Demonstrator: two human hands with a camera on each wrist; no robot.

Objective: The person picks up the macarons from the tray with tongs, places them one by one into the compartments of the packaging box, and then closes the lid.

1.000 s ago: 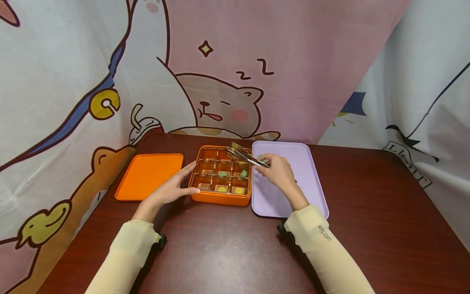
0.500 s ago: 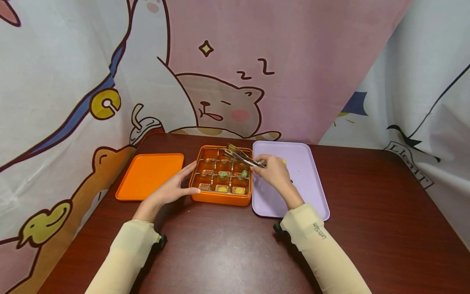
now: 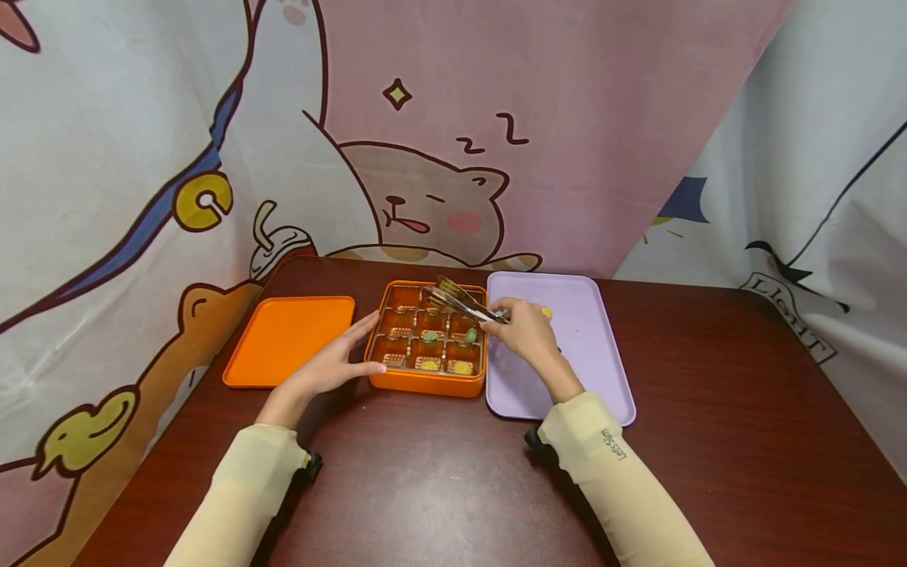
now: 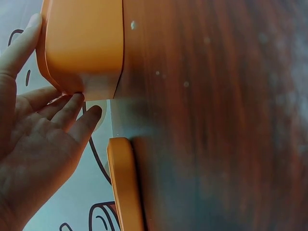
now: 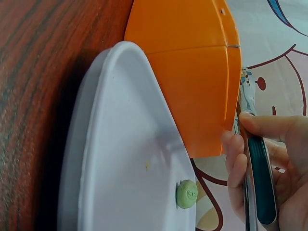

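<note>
The box (image 3: pixel 427 383) is orange, the tray (image 3: pixel 520 386) pale lilac.

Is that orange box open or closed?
Open. The head view shows the orange box uncovered, its compartments visible, and the flat orange lid lying apart to its left.

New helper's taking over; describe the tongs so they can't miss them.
On the dark table, find the orange box divided into compartments. The tongs extend over it from the right hand: slim, shiny, green along the handle, unlike the broad lilac tray.
</note>
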